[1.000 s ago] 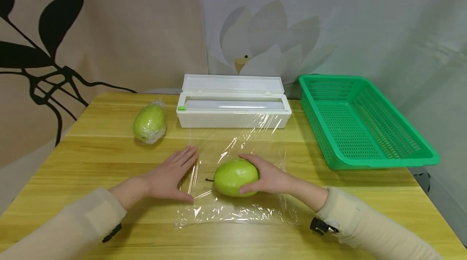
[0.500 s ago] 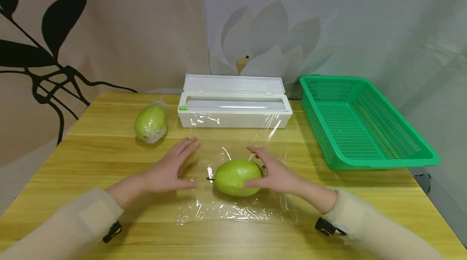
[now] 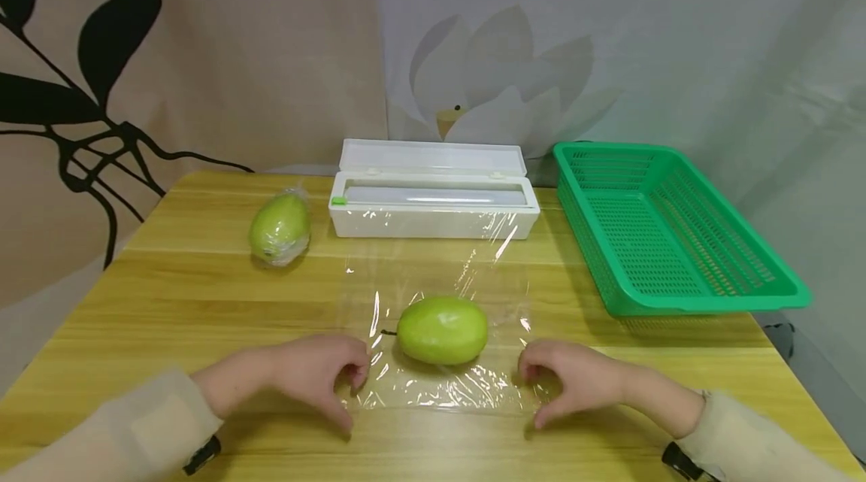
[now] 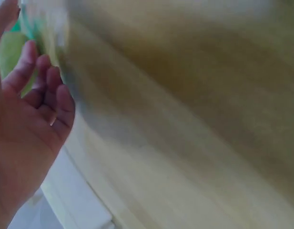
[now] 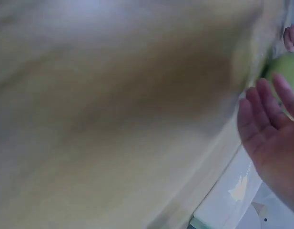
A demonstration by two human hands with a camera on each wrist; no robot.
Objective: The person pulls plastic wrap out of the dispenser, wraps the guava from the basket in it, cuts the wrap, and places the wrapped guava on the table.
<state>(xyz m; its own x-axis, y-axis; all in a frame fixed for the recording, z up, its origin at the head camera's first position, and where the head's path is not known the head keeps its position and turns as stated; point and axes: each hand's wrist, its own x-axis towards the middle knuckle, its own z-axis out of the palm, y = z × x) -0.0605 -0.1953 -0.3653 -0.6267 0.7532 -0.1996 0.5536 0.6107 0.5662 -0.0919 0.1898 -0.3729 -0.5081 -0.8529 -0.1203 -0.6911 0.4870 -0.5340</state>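
Note:
An oval green fruit (image 3: pixel 443 330) with a thin dark stem lies on a sheet of clear cling film (image 3: pixel 467 390). The sheet runs over the front of a white cling film dispenser (image 3: pixel 433 222), whose lid is up. By the film's near left corner is my left hand (image 3: pixel 318 373), fingers bent and thumb spread apart. My right hand (image 3: pixel 578 377) mirrors it at the near right corner. Both hands are apart from the fruit. Whether the fingertips touch the film is unclear. The left wrist view shows the left fingers (image 4: pixel 56 98) loosely bent.
Another green fruit (image 3: pixel 280 228), wrapped in film, sits at the back left of the wooden table (image 3: pixel 203 294). At the right stands a green plastic basket (image 3: pixel 616 279) with slotted walls. A patterned curtain (image 3: pixel 284 53) hangs behind the table.
The right hand has let go of the fruit and moved right and nearer. My left hand has come off the film's left side and moved nearer too. The fruit stays in place.

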